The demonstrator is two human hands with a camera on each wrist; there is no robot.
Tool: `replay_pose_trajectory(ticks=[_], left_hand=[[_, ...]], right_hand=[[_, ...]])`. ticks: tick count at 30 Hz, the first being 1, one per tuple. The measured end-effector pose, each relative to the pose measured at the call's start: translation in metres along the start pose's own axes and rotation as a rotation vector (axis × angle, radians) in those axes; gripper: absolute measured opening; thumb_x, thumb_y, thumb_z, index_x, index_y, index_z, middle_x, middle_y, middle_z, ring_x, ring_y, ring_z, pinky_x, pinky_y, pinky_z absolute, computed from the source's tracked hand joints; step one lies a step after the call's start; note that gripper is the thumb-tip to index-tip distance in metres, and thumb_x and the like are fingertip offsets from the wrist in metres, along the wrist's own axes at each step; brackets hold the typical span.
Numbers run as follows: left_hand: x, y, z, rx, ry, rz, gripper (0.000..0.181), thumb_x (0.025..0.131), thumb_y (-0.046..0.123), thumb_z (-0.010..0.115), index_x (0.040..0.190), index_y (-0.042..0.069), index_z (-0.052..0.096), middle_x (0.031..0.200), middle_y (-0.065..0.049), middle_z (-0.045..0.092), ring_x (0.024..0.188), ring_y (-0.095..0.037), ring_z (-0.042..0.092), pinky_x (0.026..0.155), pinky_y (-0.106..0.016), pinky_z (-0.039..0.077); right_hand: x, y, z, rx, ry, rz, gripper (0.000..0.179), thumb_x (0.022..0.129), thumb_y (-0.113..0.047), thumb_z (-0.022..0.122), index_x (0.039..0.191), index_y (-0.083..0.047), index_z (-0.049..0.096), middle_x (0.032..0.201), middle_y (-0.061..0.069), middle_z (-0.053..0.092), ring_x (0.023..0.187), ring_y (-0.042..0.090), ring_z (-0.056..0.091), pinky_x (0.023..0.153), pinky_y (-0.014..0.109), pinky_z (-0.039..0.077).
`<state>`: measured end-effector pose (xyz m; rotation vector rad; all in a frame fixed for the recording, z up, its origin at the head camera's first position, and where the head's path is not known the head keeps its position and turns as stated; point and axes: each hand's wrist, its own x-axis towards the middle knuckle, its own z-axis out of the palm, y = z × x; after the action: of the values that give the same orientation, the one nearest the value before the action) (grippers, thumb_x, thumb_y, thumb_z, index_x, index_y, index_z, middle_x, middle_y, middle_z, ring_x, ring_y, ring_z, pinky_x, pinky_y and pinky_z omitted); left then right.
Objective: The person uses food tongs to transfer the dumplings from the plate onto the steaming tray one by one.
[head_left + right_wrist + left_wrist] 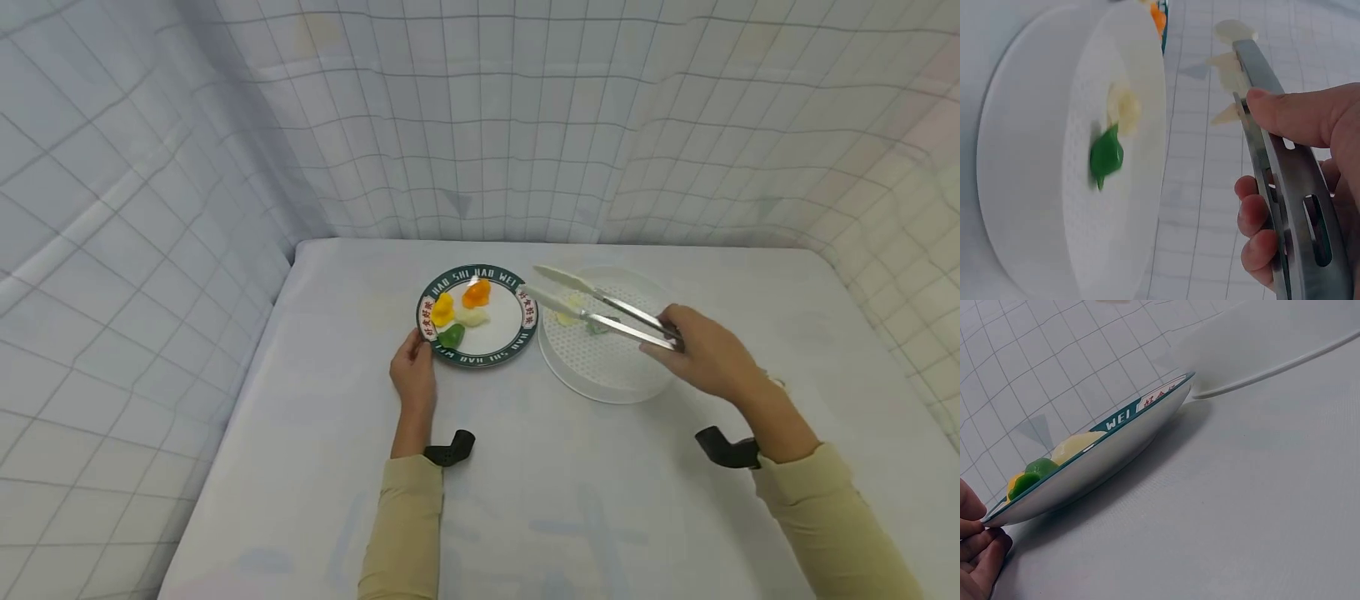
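My left hand (414,379) pinches the near left rim of a white oval plate (480,361) with a green lettered border, thumb above and fingers beneath. On the plate sit small dumpling-like pieces: yellow (442,310), orange (477,292), pale (472,317) and green (452,336). My right hand (708,354) grips metal tongs (626,330) with pale tips. Those tips are spread apart, nothing between them, and overlap the plate's right edge in the head view. Below the tongs, a white perforated round basket (607,396) holds a green piece (1107,153) and a pale yellow piece (1125,109).
Plate and basket stand side by side on a white-covered table (525,467). Grid-patterned white curtains (480,125) rise behind the table and along both sides. A black wrist mount (452,450) sits on the left wrist, another (726,448) on the right.
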<state>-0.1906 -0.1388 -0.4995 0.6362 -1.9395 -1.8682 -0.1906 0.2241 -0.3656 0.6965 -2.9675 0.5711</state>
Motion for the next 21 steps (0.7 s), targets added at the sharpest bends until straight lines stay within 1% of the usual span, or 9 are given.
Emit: replay_pose_trajectory(ticks=[2, 4, 6, 9, 12, 14, 18, 21], left_hand=[[0.0, 0.0, 0.0, -0.001, -0.005, 0.002, 0.042, 0.091, 0.01, 0.047, 0.132, -0.001, 0.045, 0.13, -0.01, 0.05, 0.114, -0.013, 0.047, 0.092, -0.021, 0.041], [0.0, 0.001, 0.0, -0.001, -0.005, 0.006, 0.042, 0.092, 0.01, 0.047, 0.132, -0.001, 0.045, 0.13, -0.011, 0.05, 0.115, -0.014, 0.047, 0.093, -0.023, 0.041], [-0.001, 0.002, 0.001, -0.003, -0.002, 0.011, 0.041, 0.092, 0.008, 0.046, 0.132, -0.002, 0.045, 0.13, -0.012, 0.05, 0.115, -0.016, 0.047, 0.094, -0.024, 0.041], [-0.002, 0.004, 0.001, -0.006, 0.01, 0.013, 0.041, 0.091, 0.008, 0.047, 0.13, -0.003, 0.047, 0.128, -0.014, 0.051, 0.113, -0.018, 0.048, 0.092, -0.024, 0.042], [-0.003, 0.005, 0.001, -0.011, 0.015, 0.013, 0.04, 0.091, 0.007, 0.047, 0.13, -0.003, 0.047, 0.127, -0.014, 0.052, 0.112, -0.018, 0.048, 0.091, -0.022, 0.042], [-0.003, 0.006, 0.001, -0.008, 0.015, 0.008, 0.041, 0.091, 0.007, 0.047, 0.13, -0.004, 0.046, 0.128, -0.014, 0.051, 0.112, -0.018, 0.049, 0.091, -0.022, 0.042], [-0.003, 0.005, 0.001, -0.002, 0.004, 0.006, 0.042, 0.092, 0.009, 0.047, 0.131, -0.003, 0.045, 0.129, -0.013, 0.051, 0.113, -0.015, 0.048, 0.092, -0.023, 0.042], [-0.004, 0.004, -0.001, 0.008, 0.002, 0.001, 0.042, 0.092, 0.009, 0.047, 0.132, -0.002, 0.045, 0.13, -0.012, 0.05, 0.114, -0.015, 0.047, 0.093, -0.024, 0.041]], right_hand=[[0.004, -0.013, 0.012, 0.007, -0.041, 0.014, 0.039, 0.087, -0.031, 0.061, 0.107, 0.001, 0.051, 0.089, 0.009, 0.057, 0.072, 0.021, 0.053, 0.058, 0.036, 0.046], [0.011, -0.024, 0.023, -0.002, -0.077, 0.008, 0.041, 0.087, -0.034, 0.061, 0.109, -0.001, 0.051, 0.092, 0.008, 0.057, 0.075, 0.02, 0.053, 0.059, 0.036, 0.047], [0.018, -0.034, 0.03, -0.025, -0.101, -0.009, 0.041, 0.087, -0.034, 0.061, 0.11, -0.002, 0.051, 0.093, 0.007, 0.057, 0.075, 0.019, 0.053, 0.059, 0.035, 0.047], [0.03, -0.044, 0.038, -0.074, -0.131, -0.033, 0.04, 0.086, -0.033, 0.063, 0.109, -0.004, 0.052, 0.092, 0.005, 0.056, 0.074, 0.017, 0.053, 0.058, 0.035, 0.047], [0.041, -0.049, 0.041, -0.117, -0.147, -0.05, 0.039, 0.085, -0.033, 0.063, 0.11, -0.005, 0.053, 0.089, 0.004, 0.056, 0.073, 0.017, 0.054, 0.059, 0.034, 0.048], [0.048, -0.049, 0.041, -0.128, -0.153, -0.064, 0.038, 0.085, -0.031, 0.064, 0.11, -0.004, 0.053, 0.088, 0.004, 0.056, 0.073, 0.018, 0.055, 0.06, 0.035, 0.049], [0.058, -0.049, 0.041, -0.132, -0.168, -0.081, 0.038, 0.085, -0.028, 0.065, 0.11, -0.003, 0.053, 0.088, 0.005, 0.057, 0.073, 0.018, 0.055, 0.062, 0.036, 0.05], [0.062, -0.048, 0.043, -0.11, -0.199, -0.076, 0.039, 0.084, -0.028, 0.066, 0.111, -0.003, 0.053, 0.089, 0.006, 0.057, 0.075, 0.019, 0.055, 0.064, 0.036, 0.049]])
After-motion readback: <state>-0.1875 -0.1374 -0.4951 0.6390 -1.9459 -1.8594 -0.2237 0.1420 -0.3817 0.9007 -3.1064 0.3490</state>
